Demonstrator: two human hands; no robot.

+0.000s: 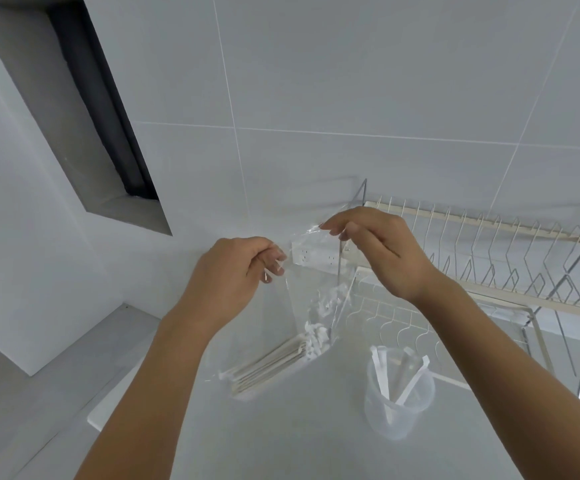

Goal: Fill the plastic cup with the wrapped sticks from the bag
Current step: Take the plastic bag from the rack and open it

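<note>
- Head view, looking down at a pale grey countertop (pixel 281 427); white tiled wall (pixel 316 81) fills the upper half of the frame.
- Left hand (pixel 236 271), centre of frame: fingers curled closed, pinching the left edge of the mouth of a clear plastic bag (pixel 292 306).
- Right hand (pixel 375 247), just right of centre and a little higher: thumb and fingertips pinched on the opposite top edge of the bag. Both hands raised above the counter.
- Bag hangs from the two grips; its lower end reaches the countertop at centre-bottom. Film is transparent and creased, outline hard to trace in places.
- Wrapped sticks (pixel 267 365) lie bundled in the lower part of the bag, slanting from lower left to upper right; white wrapper ends bunch at the upper right of the bundle. Count cannot be told.
- Plastic cup (pixel 399 396), translucent, stands upright on the counter at lower right of centre, near the bag but apart from it.
- Cup holds a few wrapped sticks leaning against its rim, ends poking above it; far from full.
- Wire dish rack (pixel 489 258) at right of frame, behind the right wrist.
- White power strip (pixel 312 254) against the wall between the hands, seen partly through the bag.
- Dark recessed opening (pixel 101 116) in the wall, upper left.
</note>
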